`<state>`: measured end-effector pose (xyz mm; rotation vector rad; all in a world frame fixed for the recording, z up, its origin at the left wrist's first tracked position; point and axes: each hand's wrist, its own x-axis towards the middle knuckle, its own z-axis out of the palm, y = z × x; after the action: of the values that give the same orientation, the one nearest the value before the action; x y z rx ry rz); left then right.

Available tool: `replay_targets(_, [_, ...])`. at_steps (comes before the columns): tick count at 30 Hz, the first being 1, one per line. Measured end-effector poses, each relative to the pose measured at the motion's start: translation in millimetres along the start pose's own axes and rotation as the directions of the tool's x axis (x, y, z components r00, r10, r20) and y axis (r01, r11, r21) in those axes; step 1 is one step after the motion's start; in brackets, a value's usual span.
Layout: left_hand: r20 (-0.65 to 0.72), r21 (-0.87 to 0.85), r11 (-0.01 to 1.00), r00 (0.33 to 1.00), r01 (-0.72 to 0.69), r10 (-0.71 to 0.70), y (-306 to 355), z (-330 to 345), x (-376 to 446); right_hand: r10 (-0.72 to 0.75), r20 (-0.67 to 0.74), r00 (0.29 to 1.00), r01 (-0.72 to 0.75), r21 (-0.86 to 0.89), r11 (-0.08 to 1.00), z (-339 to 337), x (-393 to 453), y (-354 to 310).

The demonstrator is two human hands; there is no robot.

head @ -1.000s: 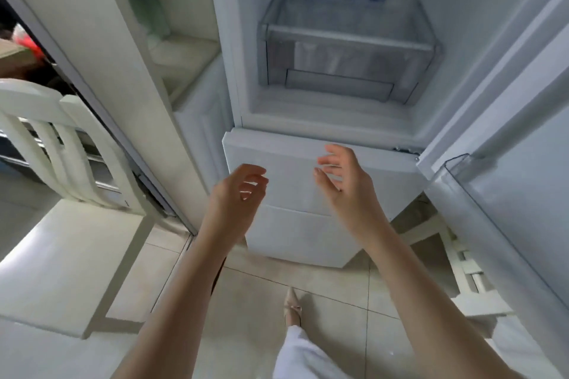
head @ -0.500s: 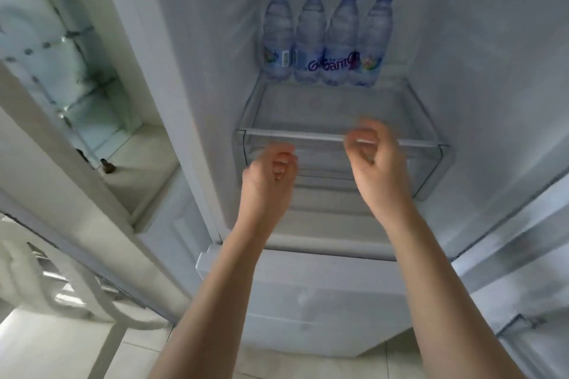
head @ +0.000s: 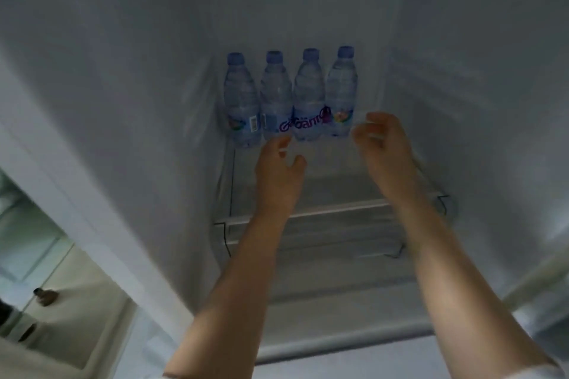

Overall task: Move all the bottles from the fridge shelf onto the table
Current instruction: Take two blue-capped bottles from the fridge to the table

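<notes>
Several clear water bottles with blue caps stand in a row at the back of the glass fridge shelf [head: 335, 160]: the leftmost bottle [head: 240, 101], two middle ones, and the rightmost bottle [head: 341, 92]. My left hand [head: 278, 169] reaches over the shelf, its fingertips just below the second bottle [head: 275, 98], fingers loosely spread and holding nothing. My right hand [head: 383, 148] hovers just right of the rightmost bottle, fingers curved and empty. The third bottle [head: 308, 101] carries a purple-lettered label.
White fridge walls close in on both sides of the shelf. A clear drawer [head: 311, 234] sits under the shelf's front edge. The fridge door frame [head: 77, 194] runs down the left, with a pale counter [head: 61, 311] beyond it.
My head has tilted up from the floor and lower drawer to the shelf. Both hands have risen and reached deep into the fridge, right up to the row of bottles.
</notes>
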<state>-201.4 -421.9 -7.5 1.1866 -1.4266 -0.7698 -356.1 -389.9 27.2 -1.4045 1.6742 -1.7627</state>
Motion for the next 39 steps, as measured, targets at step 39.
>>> replay_targets(39, [-0.053,0.136,0.987,0.994,-0.09,0.097,-31,121,160,0.178,0.339,0.924,-0.194,0.012,0.981,24,155,76])
